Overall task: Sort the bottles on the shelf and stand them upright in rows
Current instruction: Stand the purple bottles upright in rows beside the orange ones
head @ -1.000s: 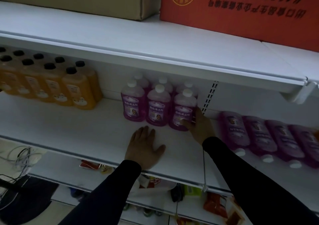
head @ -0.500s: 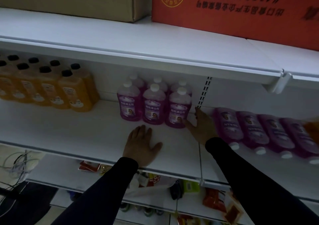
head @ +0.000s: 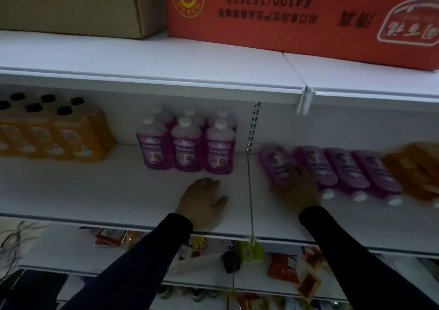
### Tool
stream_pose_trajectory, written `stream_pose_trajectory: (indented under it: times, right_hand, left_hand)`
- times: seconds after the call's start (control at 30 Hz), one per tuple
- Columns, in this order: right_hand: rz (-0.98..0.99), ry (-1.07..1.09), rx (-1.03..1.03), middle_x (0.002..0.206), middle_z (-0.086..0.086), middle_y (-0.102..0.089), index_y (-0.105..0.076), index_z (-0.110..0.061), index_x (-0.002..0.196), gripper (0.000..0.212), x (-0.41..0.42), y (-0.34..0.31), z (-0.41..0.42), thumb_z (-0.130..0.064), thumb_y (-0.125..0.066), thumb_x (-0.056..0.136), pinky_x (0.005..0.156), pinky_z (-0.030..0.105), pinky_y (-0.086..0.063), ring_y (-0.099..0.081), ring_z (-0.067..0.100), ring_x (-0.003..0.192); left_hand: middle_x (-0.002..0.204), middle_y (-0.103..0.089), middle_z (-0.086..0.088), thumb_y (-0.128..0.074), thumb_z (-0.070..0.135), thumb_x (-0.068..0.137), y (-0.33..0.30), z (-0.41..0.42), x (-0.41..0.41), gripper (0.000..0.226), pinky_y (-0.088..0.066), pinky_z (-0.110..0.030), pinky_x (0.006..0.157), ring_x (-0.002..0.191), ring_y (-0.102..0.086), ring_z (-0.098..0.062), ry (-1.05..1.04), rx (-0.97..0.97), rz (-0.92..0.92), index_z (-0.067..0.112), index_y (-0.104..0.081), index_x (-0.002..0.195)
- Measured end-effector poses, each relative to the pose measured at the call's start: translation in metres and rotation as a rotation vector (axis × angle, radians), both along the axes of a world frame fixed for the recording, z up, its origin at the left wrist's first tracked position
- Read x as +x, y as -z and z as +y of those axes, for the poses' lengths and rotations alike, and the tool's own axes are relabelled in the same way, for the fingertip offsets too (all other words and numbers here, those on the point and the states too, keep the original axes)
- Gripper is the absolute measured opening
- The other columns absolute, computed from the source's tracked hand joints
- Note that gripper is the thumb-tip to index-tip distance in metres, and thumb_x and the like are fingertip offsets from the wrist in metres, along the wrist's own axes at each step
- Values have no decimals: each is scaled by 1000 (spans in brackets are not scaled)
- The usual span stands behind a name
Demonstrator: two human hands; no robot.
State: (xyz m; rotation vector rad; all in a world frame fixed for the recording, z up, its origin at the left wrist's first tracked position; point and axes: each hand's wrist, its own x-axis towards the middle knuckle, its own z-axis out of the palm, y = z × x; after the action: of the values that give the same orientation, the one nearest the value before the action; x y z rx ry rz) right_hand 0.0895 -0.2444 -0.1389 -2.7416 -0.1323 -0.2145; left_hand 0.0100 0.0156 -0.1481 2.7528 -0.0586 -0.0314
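**Shelf status: purple bottles partly upright**

The shelf (head: 95, 190) carries six upright purple bottles (head: 187, 147) (pink-purple liquid inside). Four lying purple bottles (head: 332, 167) rest farther right. The right hand (head: 298, 190) covers the leftmost one; finger state cannot be told. The left hand (head: 202, 202) lies flat, fingers together.

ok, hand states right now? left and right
Left hand: open, flat on the shelf, holding nothing.
Right hand: on the nearest lying purple bottle; grip cannot be told, blurred.
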Motion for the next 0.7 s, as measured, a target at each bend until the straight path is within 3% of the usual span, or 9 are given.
stream_pose_trajectory:
  times: [0.1,0.2,0.23,0.27,0.33,0.4,0.53,0.63,0.7]
  right_hand:
    - [127,-174,173,142,2,-39,-38,-27,144,80,-15,1,-19,-39,-74,73,95,23,-32,-45,23,127]
    - [244,-162,296,149,-2,-32,-27,-31,149,86,-23,7,-30,-62,-64,77,100,23,-25,-35,18,135]
    - [268,-102,335,151,1,-33,-32,-29,146,83,-24,9,-31,-69,-59,78,102,25,-27,-36,19,134]
    - [269,-56,364,146,6,-41,-42,-27,136,76,-24,10,-31,-72,-57,77,98,28,-34,-44,21,125]
    - [238,-48,422,116,4,-61,-52,-26,105,57,-25,8,-29,-72,-60,73,73,27,-41,-57,13,93]
    - [220,-104,462,100,-2,-61,-51,-28,97,50,-26,1,-28,-64,-70,68,62,23,-41,-57,5,82]
    - [159,-237,427,111,-3,-55,-52,-29,114,62,-21,-18,-34,-38,-84,61,85,35,-49,-55,15,101]
    - [138,-365,426,120,-9,-53,-48,-41,120,70,-13,-39,-43,-28,-86,62,83,8,-42,-52,-3,99]
    - [106,-435,440,123,-12,-52,-45,-45,124,74,-8,-53,-44,-28,-86,64,84,4,-38,-49,-10,104]
  left_hand:
    - [155,-30,-3,-40,55,96,-8,-22,7,67,-18,-25,112,140,-27,-19,67,-37,5,17,-29,150]
    - [146,-41,-3,-45,51,95,-18,-40,14,62,-25,-22,102,133,-38,-22,114,-69,-44,16,-36,146]
    - [140,-47,-4,-48,50,95,-22,-46,16,60,-29,-22,97,127,-43,-23,131,-76,-69,17,-40,144]
    - [134,-50,-5,-50,48,94,-25,-51,19,58,-32,-23,93,122,-46,-24,143,-81,-89,17,-41,143]
    - [133,-50,-5,-53,46,93,-30,-58,23,60,-34,-23,91,120,-47,-23,163,-85,-113,17,-40,144]
    - [139,-45,-6,-57,44,92,-33,-64,29,63,-31,-21,94,124,-44,-23,173,-83,-121,16,-37,145]
    - [151,-30,-10,-64,42,87,-41,-72,36,78,-25,-27,108,138,-29,-26,196,-42,-133,21,-25,151]
    - [157,-22,-10,-66,44,85,-43,-73,40,85,-22,-32,115,145,-19,-25,180,-66,-152,22,-19,153]
    - [154,-29,-8,-70,44,82,-41,-74,40,88,-27,-31,113,141,-27,-23,148,-152,-121,22,-22,152]
